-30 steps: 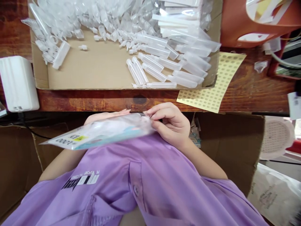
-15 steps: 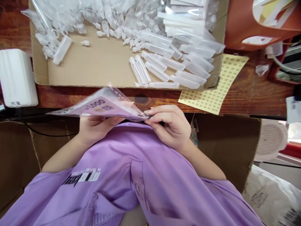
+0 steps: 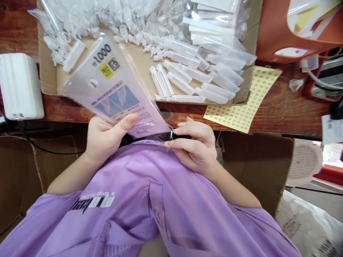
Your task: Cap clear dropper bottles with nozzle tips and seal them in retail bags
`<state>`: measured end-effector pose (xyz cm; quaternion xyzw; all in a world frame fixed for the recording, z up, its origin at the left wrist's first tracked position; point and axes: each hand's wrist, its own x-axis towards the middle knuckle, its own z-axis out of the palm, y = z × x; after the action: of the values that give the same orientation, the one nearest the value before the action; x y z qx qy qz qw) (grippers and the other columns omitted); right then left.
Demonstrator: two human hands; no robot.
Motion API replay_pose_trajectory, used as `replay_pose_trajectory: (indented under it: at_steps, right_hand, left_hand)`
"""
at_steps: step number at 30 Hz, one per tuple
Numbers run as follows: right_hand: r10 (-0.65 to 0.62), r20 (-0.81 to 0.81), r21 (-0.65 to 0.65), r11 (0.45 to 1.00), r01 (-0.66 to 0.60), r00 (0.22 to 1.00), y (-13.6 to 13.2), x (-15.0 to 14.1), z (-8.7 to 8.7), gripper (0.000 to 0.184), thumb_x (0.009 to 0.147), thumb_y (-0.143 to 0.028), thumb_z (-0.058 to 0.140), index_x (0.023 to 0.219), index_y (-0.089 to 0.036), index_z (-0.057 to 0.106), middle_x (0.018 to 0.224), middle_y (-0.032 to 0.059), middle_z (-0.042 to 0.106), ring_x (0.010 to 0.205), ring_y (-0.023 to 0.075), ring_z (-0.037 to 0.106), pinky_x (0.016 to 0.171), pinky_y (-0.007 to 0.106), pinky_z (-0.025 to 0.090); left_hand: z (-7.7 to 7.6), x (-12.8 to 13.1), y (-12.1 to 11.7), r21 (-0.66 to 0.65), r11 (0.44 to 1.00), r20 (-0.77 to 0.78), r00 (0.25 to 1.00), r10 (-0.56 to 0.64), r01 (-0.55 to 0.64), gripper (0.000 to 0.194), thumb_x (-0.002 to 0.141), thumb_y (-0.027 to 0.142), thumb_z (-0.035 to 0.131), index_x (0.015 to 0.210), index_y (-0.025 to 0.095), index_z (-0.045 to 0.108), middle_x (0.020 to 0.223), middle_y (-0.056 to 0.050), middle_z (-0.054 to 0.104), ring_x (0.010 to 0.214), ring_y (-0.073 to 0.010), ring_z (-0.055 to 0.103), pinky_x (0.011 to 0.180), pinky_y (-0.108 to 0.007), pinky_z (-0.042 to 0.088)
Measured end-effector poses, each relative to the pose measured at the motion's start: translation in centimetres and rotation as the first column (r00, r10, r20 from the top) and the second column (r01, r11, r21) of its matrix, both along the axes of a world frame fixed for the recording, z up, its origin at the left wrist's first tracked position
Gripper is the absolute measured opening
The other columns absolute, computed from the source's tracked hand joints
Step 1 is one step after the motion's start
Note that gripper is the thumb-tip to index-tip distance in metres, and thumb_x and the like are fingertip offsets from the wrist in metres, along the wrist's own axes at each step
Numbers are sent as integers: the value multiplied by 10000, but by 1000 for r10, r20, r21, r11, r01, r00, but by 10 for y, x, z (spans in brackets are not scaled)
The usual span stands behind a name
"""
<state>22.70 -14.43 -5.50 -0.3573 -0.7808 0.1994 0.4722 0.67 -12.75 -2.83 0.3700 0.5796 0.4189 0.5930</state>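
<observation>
A clear printed plastic bag (image 3: 112, 89), marked "1000" with a yellow label, stands tilted up in front of my chest. My left hand (image 3: 107, 137) grips its lower middle, thumb lying across the printed face. My right hand (image 3: 194, 144) pinches the bag's lower right corner between fingers and thumb. Behind the bag, a shallow cardboard tray (image 3: 49, 80) on the wooden table holds several small clear plastic bottles (image 3: 182, 76) and loose caps (image 3: 128, 25).
A yellow sheet of round stickers (image 3: 246, 103) lies right of the tray. A white box (image 3: 18, 85) sits at the left table edge. An orange container (image 3: 281, 32) is at the back right. Cardboard boxes (image 3: 257, 160) stand below the table.
The bag has swung from lying flat over my lap to upright, printed face toward me. My left hand moved from under it to gripping its front; my right hand stayed at the corner.
</observation>
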Motion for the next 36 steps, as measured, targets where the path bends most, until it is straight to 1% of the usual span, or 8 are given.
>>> replay_pose_trajectory:
  at_steps: [5, 9, 13, 15, 20, 23, 28, 36]
  right_hand:
    - [-37, -306, -266, 963, -48, 951, -3, 0, -13, 643, 807, -150, 732, 1343, -405, 485, 1200, 42, 617, 1088, 196, 640, 807, 344, 619]
    - [-49, -405, -383, 916, -121, 913, -3, -1, -13, 358, 819, -98, 712, 1103, -304, 644, 1061, 19, 680, 1004, 134, 668, 868, 279, 584]
    - [-101, -534, -454, 872, -184, 839, 1, -5, -5, 122, 863, -157, 683, 948, -238, 652, 910, 12, 702, 873, 117, 694, 772, 246, 590]
    - [-94, -536, -492, 842, -220, 839, 4, -7, -2, 49, 870, -228, 689, 883, -211, 645, 889, 22, 704, 830, 116, 690, 748, 245, 584]
    - [-165, -500, -641, 730, -235, 850, 5, -7, 3, 201, 899, -373, 649, 829, -190, 605, 834, 20, 674, 773, 105, 644, 720, 241, 552]
    - [-210, -443, -660, 734, -159, 871, 1, -7, 6, 204, 923, -366, 611, 821, -192, 581, 793, 8, 633, 727, 98, 592, 680, 231, 516]
    - [-215, -390, -593, 803, -66, 895, -4, -9, 12, 151, 940, -289, 578, 817, -201, 572, 783, 5, 612, 698, 101, 558, 650, 236, 480]
    - [-184, -487, -672, 704, -231, 854, -5, -13, 16, 171, 909, -307, 633, 810, -185, 568, 758, 2, 618, 654, 86, 563, 599, 215, 480]
  left_hand:
    - [8, 10, 8, 28, 999, 132, 991, -30, 26, 284, 741, 392, 822, 961, 220, 776, 1048, -31, 781, 1032, -283, 725, 911, -415, 620]
    - [5, 8, 10, -18, 997, 218, 974, -65, 71, 256, 724, 354, 839, 941, 231, 781, 1020, -39, 787, 968, -271, 746, 858, -383, 637]
    - [-2, 2, 10, -52, 977, 259, 947, -188, 208, 432, 590, 231, 917, 997, 231, 770, 1059, -62, 779, 978, -292, 742, 893, -400, 624]
    - [-6, 0, 9, -76, 961, 243, 940, -241, 267, 453, 599, 182, 903, 1028, 232, 763, 1075, -69, 774, 987, -296, 740, 916, -421, 613]
    - [-13, 1, 7, -61, 967, 206, 951, -232, 249, 286, 727, 269, 825, 1008, 249, 777, 1104, -68, 767, 1049, -292, 719, 985, -462, 575]
    - [-15, 1, 5, -68, 964, 228, 945, -236, 257, 247, 737, 301, 816, 976, 243, 789, 1091, -78, 769, 1053, -300, 715, 992, -491, 567]
    - [-19, -5, 1, -17, 960, 187, 944, -272, 280, 214, 721, 301, 823, 931, 263, 802, 1020, -67, 783, 1012, -295, 726, 1051, -536, 509]
    - [-18, -26, -6, -13, 939, 132, 931, -340, 344, 274, 702, 299, 836, 973, 288, 803, 1077, -59, 773, 1073, -310, 708, 1043, -509, 520]
